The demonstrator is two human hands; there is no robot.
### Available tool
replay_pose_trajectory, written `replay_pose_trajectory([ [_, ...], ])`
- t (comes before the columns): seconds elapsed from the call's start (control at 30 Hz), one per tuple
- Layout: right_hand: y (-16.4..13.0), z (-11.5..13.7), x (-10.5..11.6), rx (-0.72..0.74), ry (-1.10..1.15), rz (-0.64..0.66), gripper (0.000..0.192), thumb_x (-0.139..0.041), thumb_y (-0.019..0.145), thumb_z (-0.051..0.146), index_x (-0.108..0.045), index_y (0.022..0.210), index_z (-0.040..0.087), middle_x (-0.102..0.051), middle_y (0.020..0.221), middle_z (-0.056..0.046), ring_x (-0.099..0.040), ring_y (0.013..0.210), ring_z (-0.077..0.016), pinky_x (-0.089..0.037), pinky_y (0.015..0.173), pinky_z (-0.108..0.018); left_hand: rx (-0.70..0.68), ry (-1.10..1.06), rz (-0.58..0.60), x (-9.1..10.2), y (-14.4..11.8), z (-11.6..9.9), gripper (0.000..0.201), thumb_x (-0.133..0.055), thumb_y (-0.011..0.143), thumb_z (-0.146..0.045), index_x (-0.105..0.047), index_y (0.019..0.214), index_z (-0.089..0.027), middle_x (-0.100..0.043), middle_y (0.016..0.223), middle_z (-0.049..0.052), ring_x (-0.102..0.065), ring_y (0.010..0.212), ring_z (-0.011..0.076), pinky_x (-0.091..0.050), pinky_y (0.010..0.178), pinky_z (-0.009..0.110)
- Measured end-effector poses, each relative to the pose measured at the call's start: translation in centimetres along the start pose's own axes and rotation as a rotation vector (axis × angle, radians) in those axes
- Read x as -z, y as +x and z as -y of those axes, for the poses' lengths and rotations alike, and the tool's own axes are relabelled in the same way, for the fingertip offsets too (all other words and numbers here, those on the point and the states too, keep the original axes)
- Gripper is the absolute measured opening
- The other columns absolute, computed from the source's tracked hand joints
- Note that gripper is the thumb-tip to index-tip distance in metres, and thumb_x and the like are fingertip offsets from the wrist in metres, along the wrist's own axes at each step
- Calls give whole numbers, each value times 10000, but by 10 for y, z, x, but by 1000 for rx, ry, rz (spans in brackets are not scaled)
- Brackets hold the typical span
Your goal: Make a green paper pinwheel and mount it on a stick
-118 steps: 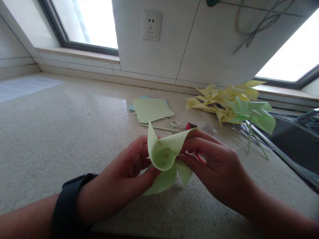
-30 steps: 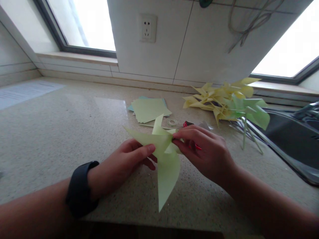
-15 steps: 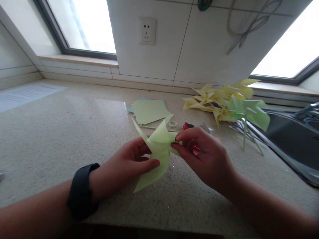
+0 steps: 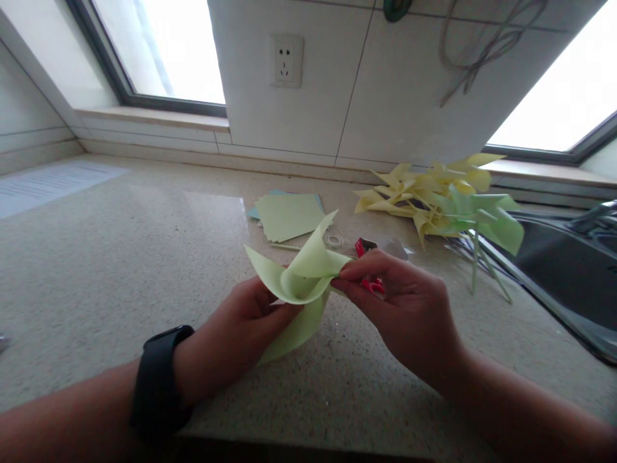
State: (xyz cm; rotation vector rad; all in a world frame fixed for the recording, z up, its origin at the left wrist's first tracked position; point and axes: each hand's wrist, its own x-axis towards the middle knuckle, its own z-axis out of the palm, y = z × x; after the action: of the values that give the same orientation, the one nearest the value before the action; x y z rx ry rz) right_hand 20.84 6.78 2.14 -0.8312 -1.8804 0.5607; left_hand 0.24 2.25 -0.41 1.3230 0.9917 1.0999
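Note:
A light green paper pinwheel head (image 4: 301, 283) with curled blades is held just above the speckled counter (image 4: 120, 257). My left hand (image 4: 236, 334), with a black watch on its wrist, holds the paper from below and behind. My right hand (image 4: 400, 305) pinches the paper's right side between thumb and forefinger. Something small and red (image 4: 371, 286) shows under my right fingers; what it is cannot be made out.
A stack of green and blue paper sheets (image 4: 289, 215) lies behind my hands, with a thin stick (image 4: 289, 246) and a small tape ring (image 4: 333, 240) beside it. Finished yellow and green pinwheels (image 4: 443, 199) are piled at the right, near a dark sink (image 4: 569, 270).
The paper has been turned in my hands: the long blade that hung down has come up, and another blade now curls over toward the centre. Both hands stayed nearly in place.

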Motion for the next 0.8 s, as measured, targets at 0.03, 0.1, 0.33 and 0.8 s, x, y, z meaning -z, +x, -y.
replay_pose_trajectory([
  [0.03, -1, 0, -1, -20, 21, -2, 113, -773, 810, 159, -718, 818, 258, -740, 781, 20, -674, 708, -156, -557, 741, -329, -19, 2, 4, 0, 0, 0, 324, -675, 922, -363, -691, 1226, -252, -730, 1232, 57, -660, 1133, 227, -470, 1046, 381],
  [0.1, -2, 0, -2, -69, 36, -4, 98, -784, 797, 182, -720, 798, 256, -749, 763, 14, -677, 683, -163, -558, 691, -328, -45, 15, 5, -1, -1, 0, 313, -663, 928, -378, -700, 1207, -240, -729, 1229, 68, -665, 1115, 234, -483, 1029, 385],
  [0.33, -3, 2, -5, -168, 41, -10, 66, -786, 779, 246, -721, 766, 251, -739, 728, -2, -662, 650, -176, -534, 615, -320, -96, 107, -3, -2, -6, 3, 265, -654, 936, -353, -720, 1174, -258, -741, 1173, 63, -674, 1053, 231, -505, 990, 372],
  [0.8, -2, 0, 1, 94, -83, -23, 123, -694, 872, 152, -649, 901, 262, -687, 816, 8, -638, 792, -178, -515, 752, -366, 47, 6, -9, 0, -4, 1, 321, -667, 915, -354, -686, 1221, -259, -754, 811, 27, -669, 695, 190, -558, 734, 332],
])
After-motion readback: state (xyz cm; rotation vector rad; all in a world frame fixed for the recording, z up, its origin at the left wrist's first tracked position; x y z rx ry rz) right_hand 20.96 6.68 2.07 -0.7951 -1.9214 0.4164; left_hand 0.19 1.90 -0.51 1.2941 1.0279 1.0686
